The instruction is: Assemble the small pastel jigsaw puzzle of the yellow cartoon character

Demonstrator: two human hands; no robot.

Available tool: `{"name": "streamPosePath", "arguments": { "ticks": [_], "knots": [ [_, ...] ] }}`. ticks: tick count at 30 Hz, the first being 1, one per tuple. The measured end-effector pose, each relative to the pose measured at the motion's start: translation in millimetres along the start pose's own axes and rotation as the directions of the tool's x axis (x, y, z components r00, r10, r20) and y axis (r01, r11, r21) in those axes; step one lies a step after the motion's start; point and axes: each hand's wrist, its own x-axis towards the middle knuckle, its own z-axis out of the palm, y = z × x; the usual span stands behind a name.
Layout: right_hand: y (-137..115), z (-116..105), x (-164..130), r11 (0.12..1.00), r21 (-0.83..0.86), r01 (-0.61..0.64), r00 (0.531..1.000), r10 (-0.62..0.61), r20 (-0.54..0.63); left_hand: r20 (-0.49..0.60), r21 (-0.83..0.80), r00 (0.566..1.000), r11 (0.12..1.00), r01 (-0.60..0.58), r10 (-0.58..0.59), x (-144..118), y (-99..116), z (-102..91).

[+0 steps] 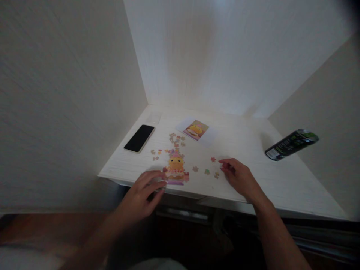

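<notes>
The part-built puzzle (pixel 176 169) lies low in the middle of the frame, near the front edge of the pale surface (pixel 281 180), its long axis running from the near edge toward the back wall, the picture's top pointing away. The left hand (pixel 142 197) lies flat just left of it, fingers spread and pointing up and right, fingertips touching its lower left edge; its grip is slack and holds nothing. The right hand (pixel 239 176) rests to the right, well apart from the puzzle, fingers curled leftward with the fingertips pinched on a small reddish piece (pixel 224 166). Loose pieces (pixel 208 171) lie between. A phone (pixel 139 138), a reference card (pixel 196 130) and a dark can (pixel 291 144) sit farther back.
</notes>
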Motion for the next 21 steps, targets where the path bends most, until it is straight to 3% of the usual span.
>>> {"name": "streamPosePath", "arguments": {
  "ticks": [3,7,12,21],
  "knots": [
    [-14,0,0,0.997,0.076,-0.026,1.000,0.026,-0.006,0.022,0.010,0.999,0.999,-0.033,0.033,8,-4,1.5],
    [-59,18,-5,0.953,0.293,-0.080,0.997,0.083,0.003,0.102,0.043,0.994,0.998,-0.053,0.048,16,-8,5.3],
    [-108,54,-14,0.959,0.280,0.033,0.988,-0.073,0.134,0.253,0.058,0.955,0.983,-0.176,0.156,24,-6,16.4],
    [-108,75,-23,0.972,0.200,0.124,0.990,-0.135,0.043,0.227,0.065,0.957,0.978,-0.198,0.179,24,-10,25.7]
  ]
}}
